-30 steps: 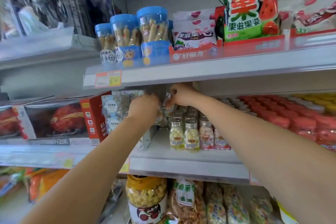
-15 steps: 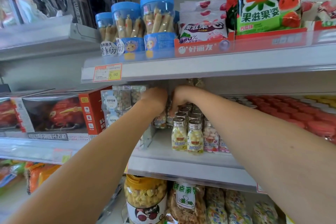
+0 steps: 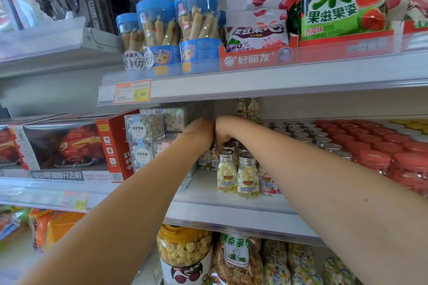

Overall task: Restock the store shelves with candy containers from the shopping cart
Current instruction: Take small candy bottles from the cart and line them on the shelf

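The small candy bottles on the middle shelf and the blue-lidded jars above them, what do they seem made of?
The small bottles: clear, glossy glass or hard plastic, I cannot tell which; candies show through. Their caps: shiny silver, metal or metallised plastic. The blue-lidded jars: probably clear plastic, contents visible, with opaque blue lids and printed labels.

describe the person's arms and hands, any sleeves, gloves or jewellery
The left arm and right arm are bare as far as shown: no sleeves, watch or bracelet. The left hand and right hand wear no gloves; the fingers are mostly hidden, so rings cannot be ruled out. A small mole marks the right forearm.
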`<state>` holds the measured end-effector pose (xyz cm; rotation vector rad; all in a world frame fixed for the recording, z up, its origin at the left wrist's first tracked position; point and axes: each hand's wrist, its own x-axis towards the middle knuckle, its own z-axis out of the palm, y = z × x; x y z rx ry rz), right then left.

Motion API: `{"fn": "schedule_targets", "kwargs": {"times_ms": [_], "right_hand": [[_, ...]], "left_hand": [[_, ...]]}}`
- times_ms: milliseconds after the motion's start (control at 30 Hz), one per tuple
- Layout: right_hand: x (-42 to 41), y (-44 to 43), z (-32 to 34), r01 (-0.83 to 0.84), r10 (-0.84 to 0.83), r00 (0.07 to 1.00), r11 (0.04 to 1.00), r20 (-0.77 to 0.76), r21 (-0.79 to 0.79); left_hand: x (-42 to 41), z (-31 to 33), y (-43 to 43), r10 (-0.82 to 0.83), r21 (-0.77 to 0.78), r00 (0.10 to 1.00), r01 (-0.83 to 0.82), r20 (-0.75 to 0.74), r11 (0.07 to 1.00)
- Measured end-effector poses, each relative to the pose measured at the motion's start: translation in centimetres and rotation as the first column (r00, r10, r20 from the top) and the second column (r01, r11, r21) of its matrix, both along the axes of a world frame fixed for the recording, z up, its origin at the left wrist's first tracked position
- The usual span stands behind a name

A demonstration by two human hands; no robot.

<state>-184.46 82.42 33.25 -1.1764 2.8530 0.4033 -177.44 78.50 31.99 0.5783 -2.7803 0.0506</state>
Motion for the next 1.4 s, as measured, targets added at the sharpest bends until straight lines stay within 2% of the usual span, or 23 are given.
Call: {"fn": "schedule_targets", "kwargs": {"times_ms": [67, 233, 333, 400, 567, 700, 800, 867, 933, 1000, 1100, 1267, 1333, 1400], "right_hand": [[-0.4, -0.3, -0.1, 0.032, -0.036, 0.998, 0.997, -0.047, -0.071], [-0.6, -0.3, -0.1, 0.104, -0.118, 0.992, 0.965, -0.044, -0.241], [-0.6, 0.2, -0.2, 0.067, -0.087, 0.994, 0.964, -0.065, -0.258], [-0.6, 0.4, -0.3, 0.037, -0.062, 0.994, 0.963, -0.087, -0.267], [-0.4, 0.5, 0.1, 0.004, -0.028, 0.986, 0.989, -0.163, -0.146], [-0.4, 0.4, 0.3, -0.044, 0.027, 0.991, 0.991, -0.131, -0.128], [-0.8, 0.5, 0.2, -0.067, 0.043, 0.992, 0.976, -0.116, -0.208], [-0.9, 1.2, 0.3, -0.073, 0.051, 0.995, 0.956, -0.086, -0.284], [-0.6, 2.4, 0.5, -0.091, 0.086, 0.996, 0.918, -0.030, -0.387], [-0.4, 3.9, 0.6, -0.092, 0.131, 0.990, 0.851, 0.041, -0.516], [0.2, 6.4, 0.5, -0.090, 0.160, 0.986, 0.768, 0.054, -0.634], [1.4, 10.5, 0.3, -0.069, 0.190, 0.978, 0.689, 0.088, -0.721], [2.1, 11.9, 0.2, -0.078, 0.198, 0.977, 0.683, 0.081, -0.726], [3.2, 13.2, -0.1, -0.094, 0.231, 0.969, 0.680, 0.090, -0.727]], "left_hand": [[0.3, 0.0, 0.1, -0.006, -0.023, 1.000, 0.005, -0.015, 1.000], [1.2, -0.7, 0.3, -0.032, -0.110, 0.996, 0.023, -0.087, 0.994], [1.9, -2.4, 0.1, -0.056, -0.200, 0.993, 0.035, -0.100, 0.979], [2.0, -3.7, -0.1, -0.070, -0.232, 0.997, 0.058, -0.044, 0.971], [1.0, -5.8, -0.7, -0.087, -0.303, 0.992, 0.110, 0.089, 0.947], [-0.1, -6.2, -1.1, -0.071, -0.193, 0.996, 0.079, 0.052, 0.978], [-0.6, -6.2, -1.3, -0.037, -0.163, 0.998, 0.045, 0.053, 0.986], [-0.9, -6.2, -1.0, -0.018, -0.058, 1.000, 0.018, 0.005, 0.998], [-0.8, -6.0, -0.8, -0.021, -0.002, 0.999, 0.021, -0.024, 1.000], [-0.8, -5.8, -0.9, -0.025, -0.011, 1.000, 0.025, -0.007, 1.000], [-0.3, -5.5, -0.7, -0.017, 0.027, 1.000, 0.017, 0.006, 0.999], [1.8, -4.5, -0.4, -0.053, 0.071, 0.999, 0.053, -0.008, 0.996], [2.9, -4.0, -0.3, -0.047, 0.139, 0.996, 0.058, -0.080, 0.989], [4.1, -3.7, -0.5, -0.043, 0.275, 0.988, 0.083, -0.146, 0.958]]}}
